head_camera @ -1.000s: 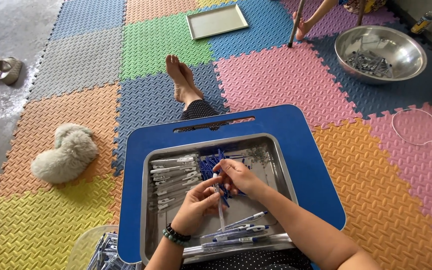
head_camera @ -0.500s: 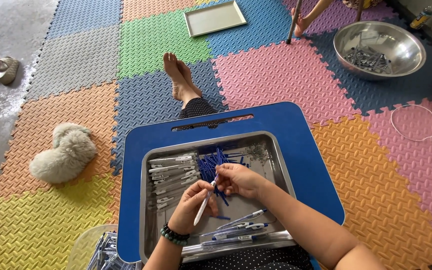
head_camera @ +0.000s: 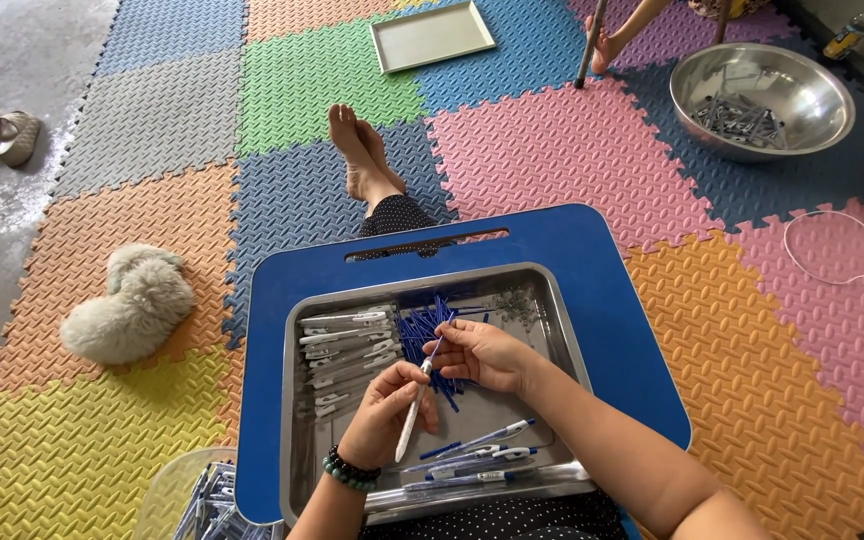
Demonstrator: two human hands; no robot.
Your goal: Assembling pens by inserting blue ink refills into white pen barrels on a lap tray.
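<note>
The white pen barrel (head_camera: 413,410) sat pinched in the left hand (head_camera: 384,412), over the middle of the steel tray (head_camera: 564,330). Half a second earlier the same barrel had been held a little lower and more to the left of the tray's centre; 1 second earlier both hands had been bunched over the heap of blue refills (head_camera: 430,335) with no barrel showing clearly. By this moment the right hand (head_camera: 482,353) had closed its thumb and forefinger on 1 thin blue refill (head_camera: 435,350), whose lower end met the barrel's upper tip. I judged that the refill was being fed into the barrel, so the assembly of this pen looked begun but not finished.

The barrel's long axis ran steeply, its upper end tilted slightly right toward the refill heap, its lower end toward the near rim of the tray. The refill continued nearly the same line.

Left of the heap lay a stack of white barrels with clips (head_camera: 347,345). Near the tray's front rim lay several finished pens (head_camera: 482,450). The tray rested on a blue lap tabletop (head_camera: 612,300).
</note>
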